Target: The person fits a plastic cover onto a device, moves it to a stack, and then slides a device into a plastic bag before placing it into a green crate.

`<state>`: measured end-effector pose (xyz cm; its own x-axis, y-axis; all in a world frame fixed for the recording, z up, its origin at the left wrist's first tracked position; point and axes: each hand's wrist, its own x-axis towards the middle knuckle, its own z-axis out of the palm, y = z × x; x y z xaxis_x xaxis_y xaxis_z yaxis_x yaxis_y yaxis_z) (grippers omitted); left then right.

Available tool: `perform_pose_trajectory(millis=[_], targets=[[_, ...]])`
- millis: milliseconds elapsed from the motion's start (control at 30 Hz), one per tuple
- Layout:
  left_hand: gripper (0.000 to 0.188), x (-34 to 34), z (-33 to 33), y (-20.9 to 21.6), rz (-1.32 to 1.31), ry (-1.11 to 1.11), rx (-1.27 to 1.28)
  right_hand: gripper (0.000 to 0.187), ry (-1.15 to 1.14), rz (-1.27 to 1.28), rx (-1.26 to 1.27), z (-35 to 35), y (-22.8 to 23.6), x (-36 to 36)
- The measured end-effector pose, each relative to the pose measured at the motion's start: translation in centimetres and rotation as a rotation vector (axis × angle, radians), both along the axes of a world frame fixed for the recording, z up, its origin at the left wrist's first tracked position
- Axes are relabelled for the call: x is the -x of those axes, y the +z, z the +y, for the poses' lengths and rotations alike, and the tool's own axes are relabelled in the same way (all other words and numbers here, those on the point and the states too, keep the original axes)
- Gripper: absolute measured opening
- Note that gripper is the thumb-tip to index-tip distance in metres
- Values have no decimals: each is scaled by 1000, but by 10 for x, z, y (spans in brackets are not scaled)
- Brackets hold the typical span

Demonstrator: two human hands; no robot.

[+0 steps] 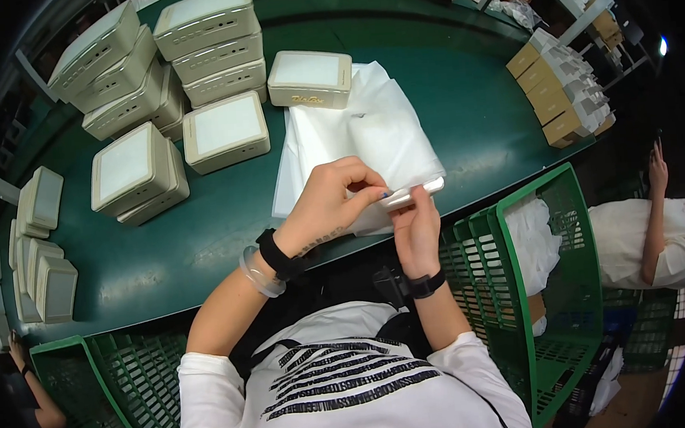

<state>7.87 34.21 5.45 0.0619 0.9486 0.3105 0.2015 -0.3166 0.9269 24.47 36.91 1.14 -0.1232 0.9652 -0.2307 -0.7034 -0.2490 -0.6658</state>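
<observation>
At the table's front edge my right hand [417, 233] holds a slim white object [433, 186] with a glossy rounded edge; its exact kind does not show. My left hand [333, 195] is closed in a pinch at the object's left end, and whatever lies between thumb and finger is too small to make out. Under and behind both hands spreads a pile of white translucent plastic bags [388, 125]. A cream box-shaped device [311, 79] with a white top rests on the pile's far end.
Several more cream devices [224, 131] stand stacked at the left of the green table [478, 119]. Small brown boxes [551, 99] line its right edge. Green crates stand at my right [529, 312] and left [93, 370]. Other people are at both sides.
</observation>
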Motion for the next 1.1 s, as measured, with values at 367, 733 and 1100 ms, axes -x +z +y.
perform_pose_trajectory(millis=[367,733,1100], targets=[[19,-26,-51,23,85,-663,354,51,214,-1209,-786,-2,32,34],[71,45,-79,24,-345,-142,170,47,-306,-1487,-1489,-30,26,-38],[63,48,-131,33,-44,729,-369,45,324,-549,-600,-3,34,-11]])
